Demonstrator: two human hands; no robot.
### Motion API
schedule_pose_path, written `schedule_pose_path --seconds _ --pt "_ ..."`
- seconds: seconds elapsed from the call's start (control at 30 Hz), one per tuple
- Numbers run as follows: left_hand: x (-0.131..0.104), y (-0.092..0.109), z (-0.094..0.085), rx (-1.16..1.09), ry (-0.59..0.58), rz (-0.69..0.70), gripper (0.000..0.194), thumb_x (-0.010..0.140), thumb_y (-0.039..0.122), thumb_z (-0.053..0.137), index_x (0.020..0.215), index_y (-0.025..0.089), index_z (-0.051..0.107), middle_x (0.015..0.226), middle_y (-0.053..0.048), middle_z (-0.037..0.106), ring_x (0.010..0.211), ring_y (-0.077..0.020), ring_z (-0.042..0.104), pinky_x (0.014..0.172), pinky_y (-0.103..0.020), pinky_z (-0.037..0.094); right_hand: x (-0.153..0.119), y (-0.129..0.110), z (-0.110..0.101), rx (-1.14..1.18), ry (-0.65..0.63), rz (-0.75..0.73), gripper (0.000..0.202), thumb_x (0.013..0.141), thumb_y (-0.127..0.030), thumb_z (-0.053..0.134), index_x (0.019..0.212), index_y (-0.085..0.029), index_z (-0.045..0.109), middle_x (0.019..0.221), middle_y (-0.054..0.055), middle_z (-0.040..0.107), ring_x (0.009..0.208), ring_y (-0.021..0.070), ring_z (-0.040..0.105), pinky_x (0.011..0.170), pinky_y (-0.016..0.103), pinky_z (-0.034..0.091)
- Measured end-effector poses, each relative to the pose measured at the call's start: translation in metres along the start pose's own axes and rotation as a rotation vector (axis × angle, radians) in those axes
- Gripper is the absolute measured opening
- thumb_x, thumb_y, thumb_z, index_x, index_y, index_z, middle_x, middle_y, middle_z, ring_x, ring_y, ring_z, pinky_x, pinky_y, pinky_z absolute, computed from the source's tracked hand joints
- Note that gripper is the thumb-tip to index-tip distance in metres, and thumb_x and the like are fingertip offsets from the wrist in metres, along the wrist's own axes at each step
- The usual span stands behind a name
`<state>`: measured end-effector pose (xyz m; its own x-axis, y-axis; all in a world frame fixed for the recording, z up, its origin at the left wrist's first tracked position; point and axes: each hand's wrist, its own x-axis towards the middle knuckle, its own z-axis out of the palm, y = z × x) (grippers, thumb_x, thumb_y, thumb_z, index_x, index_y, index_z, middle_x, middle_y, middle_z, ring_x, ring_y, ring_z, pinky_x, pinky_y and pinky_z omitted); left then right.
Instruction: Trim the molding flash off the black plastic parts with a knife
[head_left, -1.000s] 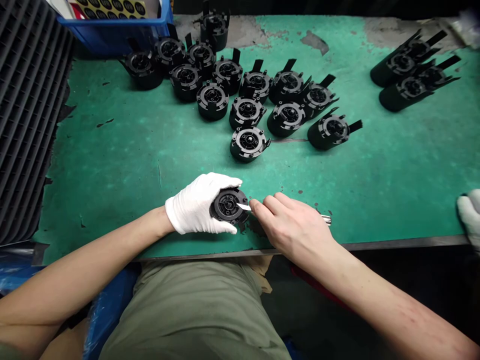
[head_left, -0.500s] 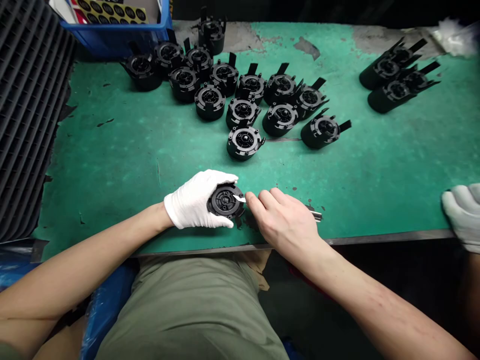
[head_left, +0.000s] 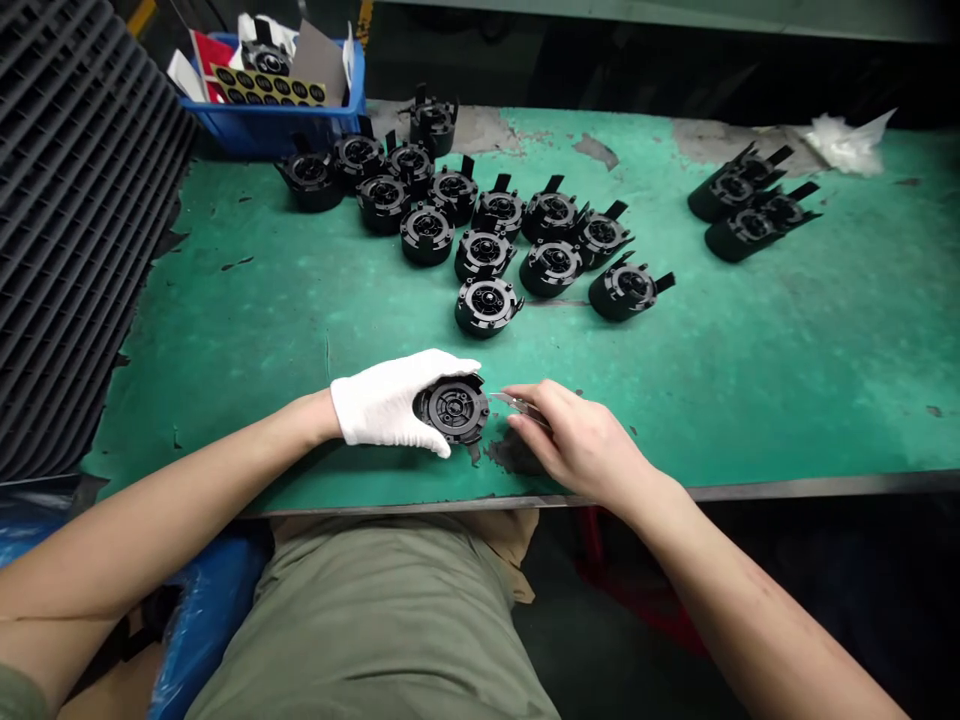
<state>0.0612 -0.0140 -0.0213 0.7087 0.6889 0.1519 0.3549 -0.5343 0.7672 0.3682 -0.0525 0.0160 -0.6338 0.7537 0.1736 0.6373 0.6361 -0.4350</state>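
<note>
My left hand (head_left: 394,402), in a white glove, is closed around a round black plastic housing (head_left: 454,408), its ribbed end facing up toward me. Thumb and fingers clasp its left side and rim. Just to the right, my bare right hand (head_left: 581,432) grips a craft knife (head_left: 526,407) with a thin pointed metal blade. The blade tip points left at the housing's edge, with a small gap between them. Most of the knife's handle is hidden in my fingers.
Several similar black housings (head_left: 487,303) with upright tabs stand grouped beyond my hands. Another cluster (head_left: 742,232) is at the far right, near a crumpled clear plastic bag (head_left: 847,142). A blue bin (head_left: 281,128) with sticker sheets sits back left, beside a black ribbed panel (head_left: 75,230).
My right hand has turned and drawn the knife blade back off the housing, to the right. The housing is turned slightly in my left hand. Another person's gloved hand has left the right edge.
</note>
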Motion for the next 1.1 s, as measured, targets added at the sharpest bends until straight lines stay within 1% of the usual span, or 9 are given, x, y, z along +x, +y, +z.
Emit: schedule_pose_path --seconds 0.17,0.23,0.4,0.47,0.67,0.73,0.87,0.97,1.1 --pt "0.001 -0.001 -0.002 -0.031 -0.014 -0.037 0.103 0.072 0.067 0.093 0.156 0.024 0.050 0.148 -0.015 0.065 0.136 -0.0362 0.066 0.118 -0.053 0.054 0.009 -0.003 0.002 0.273 -0.150 -0.235 0.062 0.094 -0.003 0.047 0.151 -0.026 0.052 0.145 0.005 0.070 0.129 0.0192 0.069 0.104 0.035 0.060" --pt "0.000 -0.001 -0.001 -0.042 -0.015 -0.046 0.102 0.072 0.066 0.093 0.155 0.025 0.050 0.148 -0.015 0.065 0.137 -0.0362 0.065 0.120 -0.053 0.053 0.006 0.006 0.003 0.290 -0.187 -0.197 0.066 0.094 -0.003 0.046 0.155 -0.027 0.050 0.149 0.003 0.068 0.130 0.0175 0.069 0.107 0.034 0.059" --pt "0.000 -0.001 0.001 -0.077 -0.012 -0.066 0.103 0.070 0.065 0.095 0.155 0.026 0.051 0.151 -0.014 0.063 0.141 -0.0366 0.063 0.124 -0.053 0.049 -0.007 0.035 -0.009 0.097 0.076 0.137 0.046 0.102 -0.014 0.050 0.146 -0.023 0.059 0.134 0.008 0.075 0.118 0.0214 0.075 0.103 0.038 0.061" --pt "0.000 0.000 0.002 -0.084 -0.007 -0.073 0.103 0.070 0.065 0.095 0.155 0.026 0.051 0.151 -0.015 0.063 0.141 -0.0370 0.062 0.124 -0.053 0.050 -0.007 0.031 -0.013 0.083 0.050 0.122 0.047 0.103 -0.014 0.050 0.149 -0.023 0.056 0.130 0.008 0.075 0.116 0.0219 0.074 0.100 0.038 0.061" --pt "0.000 0.000 0.002 -0.087 -0.012 -0.074 0.101 0.072 0.066 0.093 0.154 0.024 0.051 0.149 -0.015 0.064 0.137 -0.0372 0.064 0.121 -0.054 0.052 0.009 0.001 -0.009 0.250 -0.140 -0.083 0.052 0.102 -0.010 0.045 0.151 -0.027 0.053 0.134 0.006 0.073 0.118 0.0183 0.073 0.099 0.033 0.060" --pt "0.000 0.000 0.002 -0.084 -0.008 -0.078 0.101 0.072 0.065 0.094 0.154 0.025 0.050 0.149 -0.015 0.063 0.138 -0.0372 0.064 0.121 -0.054 0.051 0.013 0.010 -0.007 0.248 -0.129 -0.018 0.048 0.102 -0.010 0.045 0.146 -0.026 0.056 0.129 0.005 0.076 0.113 0.0185 0.075 0.097 0.033 0.061" --pt "-0.001 0.000 0.004 -0.092 -0.007 -0.080 0.102 0.071 0.063 0.095 0.154 0.025 0.050 0.149 -0.015 0.063 0.140 -0.0370 0.063 0.122 -0.055 0.050 0.013 0.028 -0.008 0.035 0.013 0.155 0.040 0.105 -0.017 0.046 0.143 -0.020 0.058 0.122 0.010 0.077 0.107 0.0246 0.077 0.092 0.042 0.063" --pt "-0.001 0.000 0.004 -0.093 0.002 -0.071 0.102 0.071 0.063 0.096 0.154 0.025 0.050 0.149 -0.015 0.063 0.138 -0.0370 0.064 0.122 -0.056 0.051 0.008 0.018 -0.011 0.038 -0.006 0.134 0.039 0.109 -0.028 0.049 0.147 -0.019 0.055 0.127 0.013 0.074 0.111 0.0258 0.075 0.093 0.042 0.063" --pt "-0.001 0.001 0.004 -0.089 0.015 -0.068 0.101 0.072 0.062 0.095 0.154 0.024 0.050 0.149 -0.017 0.063 0.138 -0.0377 0.064 0.122 -0.057 0.050 0.003 -0.004 -0.013 0.033 -0.072 0.091 0.037 0.111 -0.031 0.049 0.145 -0.020 0.056 0.115 0.012 0.075 0.101 0.0244 0.075 0.085 0.039 0.062"
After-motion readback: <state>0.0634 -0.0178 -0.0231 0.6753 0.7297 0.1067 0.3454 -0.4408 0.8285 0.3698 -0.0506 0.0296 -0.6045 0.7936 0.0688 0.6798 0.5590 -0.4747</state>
